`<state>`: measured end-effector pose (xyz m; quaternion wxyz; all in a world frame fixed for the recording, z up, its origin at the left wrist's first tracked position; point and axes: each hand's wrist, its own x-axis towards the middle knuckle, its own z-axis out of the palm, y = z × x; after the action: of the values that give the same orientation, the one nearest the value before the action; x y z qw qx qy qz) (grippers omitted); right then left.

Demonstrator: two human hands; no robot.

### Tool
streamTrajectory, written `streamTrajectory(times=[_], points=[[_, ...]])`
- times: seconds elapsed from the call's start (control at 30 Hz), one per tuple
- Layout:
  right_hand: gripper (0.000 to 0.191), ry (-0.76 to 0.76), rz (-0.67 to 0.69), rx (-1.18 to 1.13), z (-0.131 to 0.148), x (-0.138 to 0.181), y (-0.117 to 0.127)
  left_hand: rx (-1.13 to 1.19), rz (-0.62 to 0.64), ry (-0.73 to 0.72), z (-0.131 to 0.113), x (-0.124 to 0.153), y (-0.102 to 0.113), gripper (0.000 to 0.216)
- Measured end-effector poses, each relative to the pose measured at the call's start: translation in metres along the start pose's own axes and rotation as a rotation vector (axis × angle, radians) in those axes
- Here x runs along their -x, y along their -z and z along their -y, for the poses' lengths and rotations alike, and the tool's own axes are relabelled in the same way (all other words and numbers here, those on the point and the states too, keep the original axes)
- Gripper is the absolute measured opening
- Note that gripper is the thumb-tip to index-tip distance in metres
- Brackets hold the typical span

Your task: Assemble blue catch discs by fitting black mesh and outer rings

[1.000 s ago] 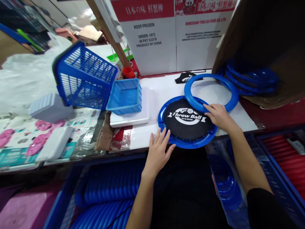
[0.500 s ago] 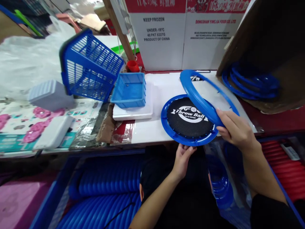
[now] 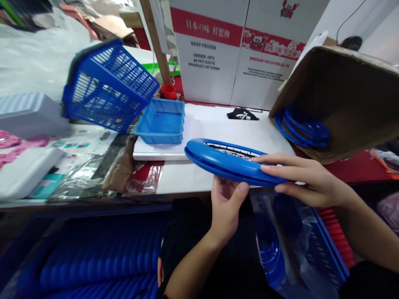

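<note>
Above the table's front edge I hold a blue throw-ball disc [image 3: 218, 160], made of two plastic rings lying one on the other, with a narrow gap along the near rim. Black netting with white print shows through the upper ring's opening. My left hand [image 3: 227, 205] supports the disc from below, its thumb on the near rim and its other fingers partly hidden underneath. On the right rim, my right hand [image 3: 305, 178] is closed, fingers on top and thumb below. Behind the disc, a black printed net piece [image 3: 243, 114] lies on the white board.
A tipped carton [image 3: 343, 104] at the right holds several blue rings [image 3: 302, 128]. Left of the disc stand a small blue tray [image 3: 163, 124] and a slanted blue basket [image 3: 109, 87]. White cartons [image 3: 215, 79] line the back. Stacked blue rings [image 3: 102, 249] fill a crate below the table.
The upper ring has come down from my right hand's tilted hold onto the lower ring with the net. The disc is now raised and tilted, and my view has shifted right.
</note>
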<state>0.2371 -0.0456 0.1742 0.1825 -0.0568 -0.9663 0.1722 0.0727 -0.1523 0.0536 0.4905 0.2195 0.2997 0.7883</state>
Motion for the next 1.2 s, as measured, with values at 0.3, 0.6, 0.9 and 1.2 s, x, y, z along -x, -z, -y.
streamTrajectory(times=[0.3, 0.6, 0.9, 1.2], points=[[0.051, -0.091, 0.208, -0.215, 0.017, -0.016, 0.008, -0.032, -0.005, -0.002, -0.009, 0.03, 0.009, 0.075], [0.048, -0.1, -0.02, -0.187, 0.036, -0.012, -0.002, -0.097, -0.045, -0.032, -0.015, 0.037, 0.012, 0.07], [0.05, -0.118, -0.068, -0.277, 0.047, -0.014, -0.017, 0.003, -0.053, -0.049, -0.018, 0.042, 0.002, 0.057], [0.044, -0.116, -0.069, -0.335, 0.045, -0.01, -0.019, 0.049, -0.073, -0.008, -0.019, 0.046, -0.001, 0.066]])
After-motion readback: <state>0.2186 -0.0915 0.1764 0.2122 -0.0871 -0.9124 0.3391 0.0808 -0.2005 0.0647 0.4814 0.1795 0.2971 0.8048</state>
